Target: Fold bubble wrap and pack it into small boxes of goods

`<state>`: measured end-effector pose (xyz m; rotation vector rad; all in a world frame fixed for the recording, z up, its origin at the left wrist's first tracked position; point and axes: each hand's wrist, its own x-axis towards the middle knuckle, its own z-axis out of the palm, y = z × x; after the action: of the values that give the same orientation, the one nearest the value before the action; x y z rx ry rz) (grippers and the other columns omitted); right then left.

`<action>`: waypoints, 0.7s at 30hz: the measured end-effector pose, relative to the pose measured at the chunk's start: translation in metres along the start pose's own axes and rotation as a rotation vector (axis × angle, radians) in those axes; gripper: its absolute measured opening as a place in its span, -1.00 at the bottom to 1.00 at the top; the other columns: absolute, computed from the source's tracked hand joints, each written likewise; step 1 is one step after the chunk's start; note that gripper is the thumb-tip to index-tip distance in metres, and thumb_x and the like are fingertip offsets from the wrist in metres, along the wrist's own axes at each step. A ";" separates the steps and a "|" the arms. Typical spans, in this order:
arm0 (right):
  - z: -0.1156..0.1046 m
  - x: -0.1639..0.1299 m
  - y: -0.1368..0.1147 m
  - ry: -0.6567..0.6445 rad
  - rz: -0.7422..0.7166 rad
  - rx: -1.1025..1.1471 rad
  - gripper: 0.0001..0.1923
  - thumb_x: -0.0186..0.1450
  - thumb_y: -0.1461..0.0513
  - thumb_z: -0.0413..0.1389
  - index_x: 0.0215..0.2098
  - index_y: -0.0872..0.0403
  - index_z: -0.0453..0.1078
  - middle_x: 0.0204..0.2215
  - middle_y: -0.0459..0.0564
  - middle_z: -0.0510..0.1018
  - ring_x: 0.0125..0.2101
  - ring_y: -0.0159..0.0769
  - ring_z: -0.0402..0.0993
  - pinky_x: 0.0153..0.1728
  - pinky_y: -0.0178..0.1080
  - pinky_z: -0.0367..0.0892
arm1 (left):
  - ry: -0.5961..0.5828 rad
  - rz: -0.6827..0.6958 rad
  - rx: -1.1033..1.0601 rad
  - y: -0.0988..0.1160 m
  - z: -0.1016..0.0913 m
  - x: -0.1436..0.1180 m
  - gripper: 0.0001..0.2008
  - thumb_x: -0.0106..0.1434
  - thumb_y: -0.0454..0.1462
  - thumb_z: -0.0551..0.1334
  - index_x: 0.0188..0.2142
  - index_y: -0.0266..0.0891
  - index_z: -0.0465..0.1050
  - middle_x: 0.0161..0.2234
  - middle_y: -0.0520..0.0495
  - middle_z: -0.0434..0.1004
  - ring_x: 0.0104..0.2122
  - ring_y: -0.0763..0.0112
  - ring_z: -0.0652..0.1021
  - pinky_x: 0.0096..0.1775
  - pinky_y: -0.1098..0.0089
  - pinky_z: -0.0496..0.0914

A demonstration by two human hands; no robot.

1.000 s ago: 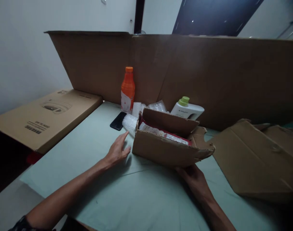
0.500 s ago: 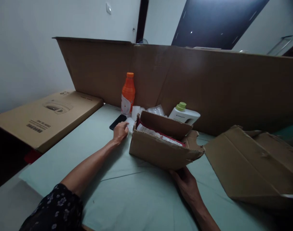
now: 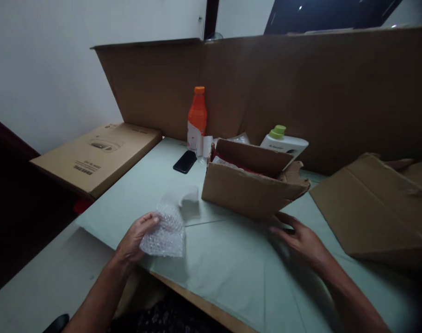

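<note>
My left hand (image 3: 134, 238) grips a piece of clear bubble wrap (image 3: 166, 225) above the near edge of the pale green table sheet (image 3: 225, 259). My right hand (image 3: 299, 236) hovers with fingers spread just in front of an open cardboard box (image 3: 247, 189), not touching it as far as I can tell. Inside the box lie red and white wrapped things. Behind the box stand an orange bottle (image 3: 197, 119) and a white bottle with a green cap (image 3: 283, 142).
A black phone (image 3: 185, 161) lies left of the box. A flat printed carton (image 3: 98, 155) sits at the left. A tall cardboard wall (image 3: 266, 88) runs along the back. Flattened cardboard (image 3: 374, 208) lies at the right.
My left hand took the bubble wrap from beside the box and brought it toward me. My right hand let go of the box's front and opened.
</note>
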<state>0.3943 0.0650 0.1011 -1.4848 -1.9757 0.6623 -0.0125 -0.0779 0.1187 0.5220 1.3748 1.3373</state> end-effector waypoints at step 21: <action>0.020 -0.051 -0.088 -0.372 0.052 0.430 -0.62 0.22 0.01 0.23 -0.14 0.10 0.52 -0.28 -0.01 0.62 -0.29 -0.21 0.53 -0.24 -0.21 0.42 | -0.812 -0.266 0.156 0.000 0.007 -0.032 -0.73 -0.07 -0.17 0.40 -0.42 -0.27 0.45 -0.44 -0.02 0.44 -0.47 0.44 0.40 -0.43 0.48 0.27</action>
<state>0.3314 -0.0079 0.1399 -1.2126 -1.8929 1.3713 0.0035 -0.1025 0.1326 0.8389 0.8260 0.6722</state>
